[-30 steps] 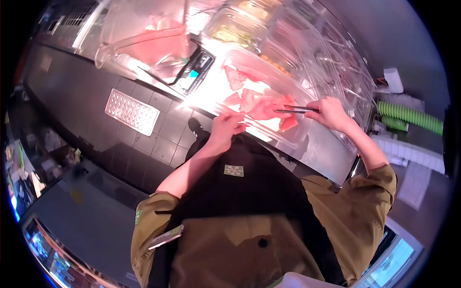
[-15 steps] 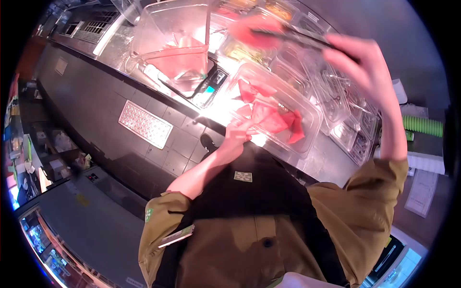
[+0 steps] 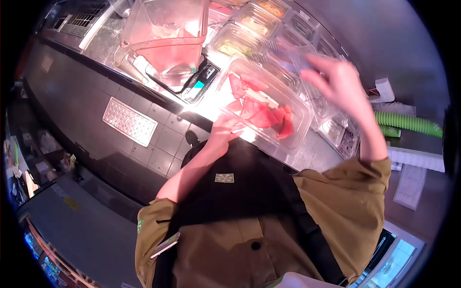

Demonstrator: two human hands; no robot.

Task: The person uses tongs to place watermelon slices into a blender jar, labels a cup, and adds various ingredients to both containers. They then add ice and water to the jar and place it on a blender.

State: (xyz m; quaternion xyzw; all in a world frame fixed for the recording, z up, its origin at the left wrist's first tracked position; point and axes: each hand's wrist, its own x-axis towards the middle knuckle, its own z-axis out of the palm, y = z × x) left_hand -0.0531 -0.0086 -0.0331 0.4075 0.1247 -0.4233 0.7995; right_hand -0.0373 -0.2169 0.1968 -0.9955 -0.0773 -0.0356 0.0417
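Observation:
My left hand [image 3: 226, 126] is closed at the near rim of a clear plastic container [image 3: 303, 126], thumb and fingers pinching its edge. Inside lie several flat, red, wedge-shaped pieces [image 3: 259, 113] that look like watermelon slices, heaped toward the middle. Over the clear tubs on the far right side, my right hand [image 3: 336, 84] is raised and smeared by motion. A bluish, see-through blur [image 3: 290, 50] shows just beyond its fingertips; I cannot tell what it is.
A large clear bin [image 3: 165, 53] of red pieces stands at the left beside a black digital scale [image 3: 201, 85]. Several clear tubs [image 3: 257, 24] of food line the counter's back. A ribbed green sleeve [image 3: 408, 122] lies at right. Below the counter is a tiled floor [image 3: 165, 139].
My right hand has come down and left; the black tongs and blurred red mass seen with it before no longer show clearly. My left hand stays at the container's rim. The view has shifted slightly.

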